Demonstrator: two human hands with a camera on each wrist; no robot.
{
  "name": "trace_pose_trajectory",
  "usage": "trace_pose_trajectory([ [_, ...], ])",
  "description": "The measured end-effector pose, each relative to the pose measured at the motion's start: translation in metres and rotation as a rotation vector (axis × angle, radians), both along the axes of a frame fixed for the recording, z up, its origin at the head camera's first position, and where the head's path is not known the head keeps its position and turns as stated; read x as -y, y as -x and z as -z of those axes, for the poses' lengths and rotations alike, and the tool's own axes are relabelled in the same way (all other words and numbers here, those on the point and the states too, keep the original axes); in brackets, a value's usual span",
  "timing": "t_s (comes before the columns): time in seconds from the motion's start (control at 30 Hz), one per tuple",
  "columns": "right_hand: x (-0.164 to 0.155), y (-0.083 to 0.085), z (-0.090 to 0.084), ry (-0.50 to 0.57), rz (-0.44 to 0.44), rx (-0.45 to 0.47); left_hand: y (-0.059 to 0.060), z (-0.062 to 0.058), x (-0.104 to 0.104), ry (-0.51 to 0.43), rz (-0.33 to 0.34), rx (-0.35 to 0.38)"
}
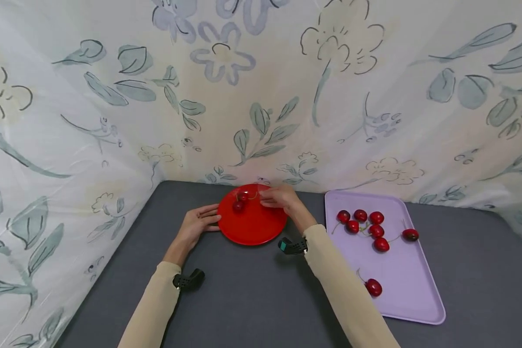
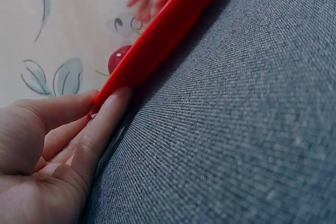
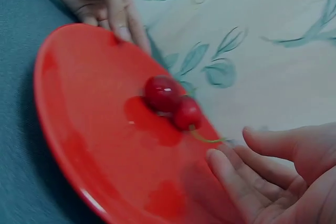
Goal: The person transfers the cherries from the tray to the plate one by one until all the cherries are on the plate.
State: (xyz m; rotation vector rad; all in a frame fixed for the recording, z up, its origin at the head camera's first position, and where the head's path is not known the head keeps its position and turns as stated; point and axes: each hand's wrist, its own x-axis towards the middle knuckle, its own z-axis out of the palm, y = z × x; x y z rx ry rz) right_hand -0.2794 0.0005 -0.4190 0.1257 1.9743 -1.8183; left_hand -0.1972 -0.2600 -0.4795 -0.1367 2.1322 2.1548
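Observation:
A red plate [image 1: 252, 224] lies on the dark grey table, with two cherries [image 1: 238, 206] together near its far left rim. My left hand [image 1: 196, 223] touches the plate's left edge, its fingers fairly straight along the rim; the left wrist view has its fingertips [image 2: 116, 99] against the plate's outer side. Over the far right part of the plate is my right hand [image 1: 280, 199]. In the right wrist view, its thumb and fingers [image 3: 223, 169] stand apart with nothing between them, close to the tip of a cherry stem [image 3: 205, 139].
Right of the plate is a lilac tray [image 1: 406, 295] holding several cherries [image 1: 376, 231] at its far end. One cherry [image 1: 410, 235] sits at the tray's right rim, another [image 1: 373, 287] nearer the front. A flower-patterned cloth [image 1: 261, 96] hangs behind the table and along its left side.

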Motion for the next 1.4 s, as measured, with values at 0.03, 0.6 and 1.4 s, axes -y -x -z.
trace_pose_trajectory([
  [0.03, -0.003, 0.0, -0.004, -0.007, -0.027, -0.015, 0.0, 0.0, 0.0, -0.001, 0.0, -0.001],
  [0.6, -0.066, -0.019, -0.064, -0.271, -0.357, -0.448, -0.004, 0.004, 0.001, 0.018, 0.006, -0.031],
  [1.4, -0.184, -0.077, -0.044, -0.449, -0.505, -0.638, -0.014, 0.0, -0.003, 0.008, -0.026, -0.012],
])
